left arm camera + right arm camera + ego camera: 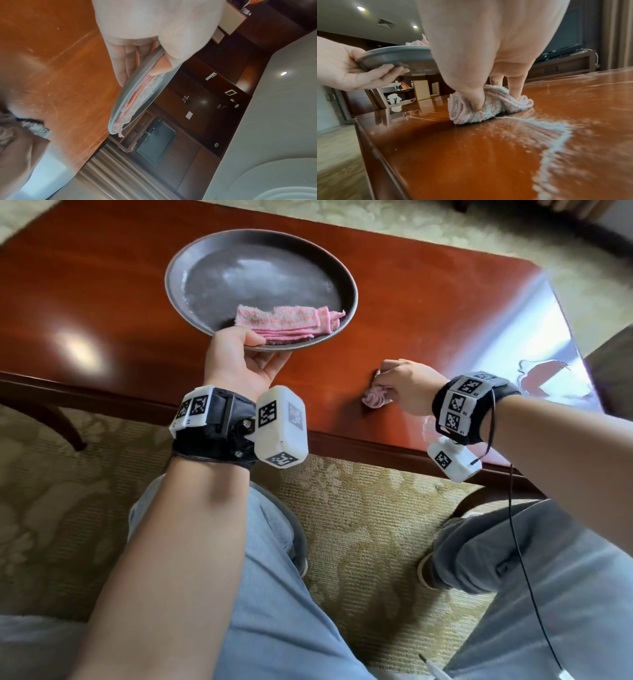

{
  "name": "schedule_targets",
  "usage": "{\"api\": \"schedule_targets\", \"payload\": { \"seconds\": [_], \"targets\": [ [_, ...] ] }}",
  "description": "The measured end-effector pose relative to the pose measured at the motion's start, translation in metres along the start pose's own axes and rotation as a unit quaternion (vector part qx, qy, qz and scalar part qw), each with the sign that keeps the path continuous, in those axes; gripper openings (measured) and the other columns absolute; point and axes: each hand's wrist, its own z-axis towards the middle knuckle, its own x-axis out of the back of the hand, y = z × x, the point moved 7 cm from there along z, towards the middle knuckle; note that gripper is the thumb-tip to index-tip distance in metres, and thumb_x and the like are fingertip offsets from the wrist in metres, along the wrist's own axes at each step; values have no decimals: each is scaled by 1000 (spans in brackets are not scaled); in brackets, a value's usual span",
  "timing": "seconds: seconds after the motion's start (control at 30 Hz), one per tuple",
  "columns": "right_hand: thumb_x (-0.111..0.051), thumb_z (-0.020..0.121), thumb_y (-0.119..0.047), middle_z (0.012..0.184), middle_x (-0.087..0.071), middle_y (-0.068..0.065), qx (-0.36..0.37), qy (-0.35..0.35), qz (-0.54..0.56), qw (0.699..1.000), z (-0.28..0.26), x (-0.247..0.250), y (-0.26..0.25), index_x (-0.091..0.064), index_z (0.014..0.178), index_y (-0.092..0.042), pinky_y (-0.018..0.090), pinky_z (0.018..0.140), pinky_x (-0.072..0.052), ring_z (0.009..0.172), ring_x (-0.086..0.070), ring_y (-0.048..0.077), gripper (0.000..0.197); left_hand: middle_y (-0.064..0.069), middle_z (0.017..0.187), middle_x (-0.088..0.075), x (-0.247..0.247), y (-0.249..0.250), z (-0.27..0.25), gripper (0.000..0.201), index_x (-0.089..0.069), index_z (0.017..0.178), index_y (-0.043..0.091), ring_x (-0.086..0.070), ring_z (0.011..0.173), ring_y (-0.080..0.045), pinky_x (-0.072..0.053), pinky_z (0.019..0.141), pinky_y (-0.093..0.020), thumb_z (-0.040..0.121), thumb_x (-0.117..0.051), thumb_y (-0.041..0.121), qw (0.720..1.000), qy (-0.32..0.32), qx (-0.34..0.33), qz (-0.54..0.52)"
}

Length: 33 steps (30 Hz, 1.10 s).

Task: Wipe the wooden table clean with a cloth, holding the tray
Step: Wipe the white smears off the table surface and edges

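Note:
My left hand [239,354] grips the near rim of a round grey tray [205,278], thumb on top and fingers underneath, holding it above the wooden table [102,302]. A folded pink cloth [287,323] lies in the tray's near part. My right hand [407,385] pinches a bunched pink-and-white cloth [488,105] and presses it onto the table near the front edge. In the right wrist view the tray [399,54] hangs at the left with the left hand's fingers [385,71] under it. A white powdery streak [547,135] trails on the wood beside the cloth.
The table's front edge [376,446] runs just ahead of my knees. White smears and glare mark the table's right end [548,378]. Patterned carpet [359,525] lies below. A television [565,37] on a low cabinet stands beyond the table.

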Motion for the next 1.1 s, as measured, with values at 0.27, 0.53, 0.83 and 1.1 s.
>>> {"api": "schedule_targets", "payload": {
  "seconds": [0.27,0.53,0.83,1.1],
  "targets": [
    [-61,82,3,103,-55,12,-27,-36,-35,998,-3,-3,16,-71,112,-10,42,85,-50,101,-53,36,34,-21,103,-64,0,-3,0,26,-59,98,-3,-67,95,-37,-61,79,-46,85,-36,-10,1000,-7,3,-8],
    [-59,83,-1,96,-54,19,-19,61,26,998,63,30,-33,-68,111,-6,44,82,-47,91,-54,36,30,-21,103,-63,21,20,11,32,-59,105,-4,-65,96,-38,-61,76,-49,83,-36,-10,999,23,-13,-29],
    [-58,80,-9,108,-66,19,125,36,41,991,122,11,-136,-76,104,-11,46,92,-49,105,-59,39,30,-22,100,-65,50,44,22,31,-60,102,-6,-67,93,-40,-61,75,-49,81,-37,-11,996,49,-37,-61],
    [-63,83,-5,110,-62,11,109,5,58,992,107,0,-124,-75,113,-23,32,94,-42,107,-57,30,37,-19,93,-63,41,37,24,30,-58,101,-5,-66,79,-35,-59,81,-51,82,-37,-10,997,47,-43,-43]
  ]
}}
